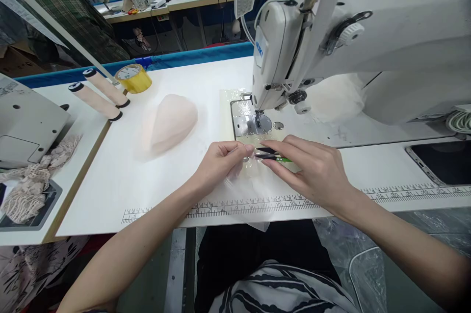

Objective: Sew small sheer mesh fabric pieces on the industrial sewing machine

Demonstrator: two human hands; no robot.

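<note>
My left hand (221, 161) pinches a thin, see-through piece of fabric or film (250, 190) that lies on the white table in front of the sewing machine's needle plate (247, 124). My right hand (312, 170) is closed on small thread snips with a green handle (274, 156). The black blades point left toward the fingertips of my left hand. Both hands rest just in front of the presser foot (259, 119).
A white Juki sewing machine (331, 48) fills the right side. A pale peach padded cup (171, 124) lies to the left. Two cardboard spools (99, 92) and a yellow tape roll (133, 78) stand further left. Lace trim (33, 180) is piled at the far left. A ruler strip (294, 200) runs along the table's front edge.
</note>
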